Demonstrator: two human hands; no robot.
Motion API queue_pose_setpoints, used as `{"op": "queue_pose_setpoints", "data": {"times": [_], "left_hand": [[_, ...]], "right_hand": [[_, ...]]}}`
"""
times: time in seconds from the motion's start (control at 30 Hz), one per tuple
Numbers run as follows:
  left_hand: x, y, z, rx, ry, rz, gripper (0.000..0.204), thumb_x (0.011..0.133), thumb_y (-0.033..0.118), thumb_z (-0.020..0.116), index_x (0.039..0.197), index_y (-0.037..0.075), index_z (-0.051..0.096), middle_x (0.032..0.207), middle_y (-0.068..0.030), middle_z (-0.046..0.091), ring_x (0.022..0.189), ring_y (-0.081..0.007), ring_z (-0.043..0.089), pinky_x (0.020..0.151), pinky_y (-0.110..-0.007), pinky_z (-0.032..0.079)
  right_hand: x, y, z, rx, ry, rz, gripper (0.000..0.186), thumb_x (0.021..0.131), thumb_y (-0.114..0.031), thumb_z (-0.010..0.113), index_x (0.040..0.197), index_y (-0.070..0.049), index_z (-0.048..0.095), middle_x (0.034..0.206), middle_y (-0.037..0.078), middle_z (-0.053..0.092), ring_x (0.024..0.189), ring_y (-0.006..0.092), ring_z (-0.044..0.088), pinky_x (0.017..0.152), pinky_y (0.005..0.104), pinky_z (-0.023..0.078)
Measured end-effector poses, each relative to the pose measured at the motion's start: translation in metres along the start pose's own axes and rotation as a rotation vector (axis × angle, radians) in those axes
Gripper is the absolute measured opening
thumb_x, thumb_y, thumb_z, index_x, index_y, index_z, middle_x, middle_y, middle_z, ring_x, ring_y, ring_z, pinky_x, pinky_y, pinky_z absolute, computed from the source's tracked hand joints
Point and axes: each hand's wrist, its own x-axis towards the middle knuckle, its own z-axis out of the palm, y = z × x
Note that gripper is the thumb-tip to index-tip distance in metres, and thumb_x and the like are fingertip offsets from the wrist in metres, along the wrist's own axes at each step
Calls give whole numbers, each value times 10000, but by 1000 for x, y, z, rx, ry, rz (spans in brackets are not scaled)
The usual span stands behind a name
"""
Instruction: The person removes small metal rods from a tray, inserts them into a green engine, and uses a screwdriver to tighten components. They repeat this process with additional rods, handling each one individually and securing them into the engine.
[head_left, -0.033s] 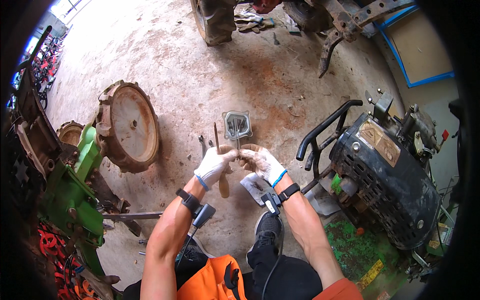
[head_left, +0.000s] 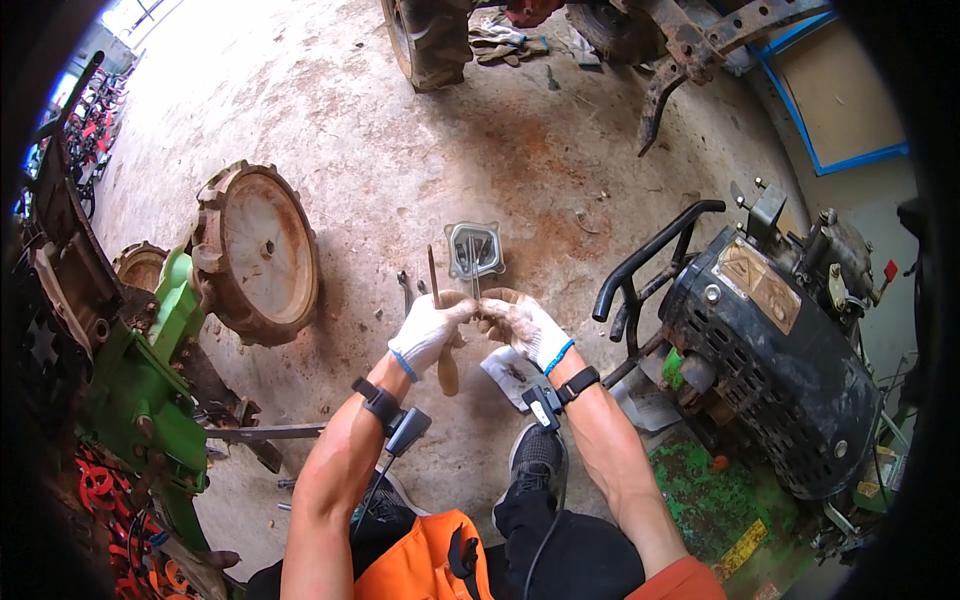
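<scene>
Two gloved hands meet over a stained concrete floor (head_left: 400, 150), pinching a thin metal rod between them.

Left hand (head_left: 428, 330) and right hand (head_left: 522, 325), both in white gloves, close their fingertips on the thin metal rod (head_left: 475, 282), which stands upright just in front of a square metal cover (head_left: 474, 248) lying mid-floor. A rusty wheel (head_left: 255, 255) lies toward the floor's left edge; a black engine (head_left: 775, 340) stands at its right edge.

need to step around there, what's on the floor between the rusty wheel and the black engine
In the head view, the gloved left hand and right hand, a metal cover and hand tools lie between rusty wheel and black engine.
</scene>
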Motion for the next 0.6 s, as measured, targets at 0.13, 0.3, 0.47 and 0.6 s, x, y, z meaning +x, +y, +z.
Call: {"op": "queue_pose_setpoints", "data": {"times": [0.13,0.3,0.47,0.6], "left_hand": [[6,-8,0,11,49,-2,280,1072,257,751,1174,-4,763,866,-10,692,596,-83,520,593,-289,504],[25,-17,-1,123,130,80,306,1064,268,739,1160,-21,771,953,-41,728,651,-108,608,608,-287,560],[35,-19,-7,183,170,74,332,1060,271,740,1193,-31,774,979,-50,740,678,-121,638,612,-293,579],[34,-22,-8,184,162,45,340,1057,272,744,1196,-38,772,977,-52,737,677,-122,636,612,-295,572]], "right_hand": [[2,-6,6,-138,88,-72,200,1021,-167,809,1171,-37,780,957,40,786,778,126,729,673,290,600],[18,-20,3,-446,279,-188,221,1032,-150,778,1187,8,767,915,61,770,720,125,704,644,297,586],[36,-22,-2,-556,377,-243,215,1008,-155,790,1124,24,762,854,64,769,691,136,702,619,306,566],[47,-18,-2,-620,438,-268,199,992,-167,806,1083,7,780,836,60,773,678,134,700,616,313,557]]}}
